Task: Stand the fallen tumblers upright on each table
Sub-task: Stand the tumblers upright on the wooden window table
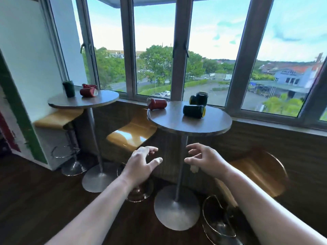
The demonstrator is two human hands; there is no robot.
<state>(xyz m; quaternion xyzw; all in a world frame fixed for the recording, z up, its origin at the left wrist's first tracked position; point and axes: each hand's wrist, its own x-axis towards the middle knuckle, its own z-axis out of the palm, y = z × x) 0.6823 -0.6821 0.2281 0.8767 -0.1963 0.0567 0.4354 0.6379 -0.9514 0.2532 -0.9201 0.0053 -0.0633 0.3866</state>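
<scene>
Two round desks are standing by the windows; the near desk (190,127) is carrying a red tumbler (157,103) lying at 10 o'clock and a green tumbler (194,111) lying near centre. Left hand (140,162) and right hand (206,159) are hovering below, fingers spread, empty.

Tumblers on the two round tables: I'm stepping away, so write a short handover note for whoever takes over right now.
Left hand and right hand: both open, empty, held low in front of the near table.
Near table: red tumbler on its side at the left edge; green tumbler on its side in the middle; another green one lying behind it, beside an upright green tumbler.
Far table: green tumbler upright; two red tumblers lying down.
Done: nothing visibly in hand yet.
Left: stand up five fallen tumblers.
</scene>
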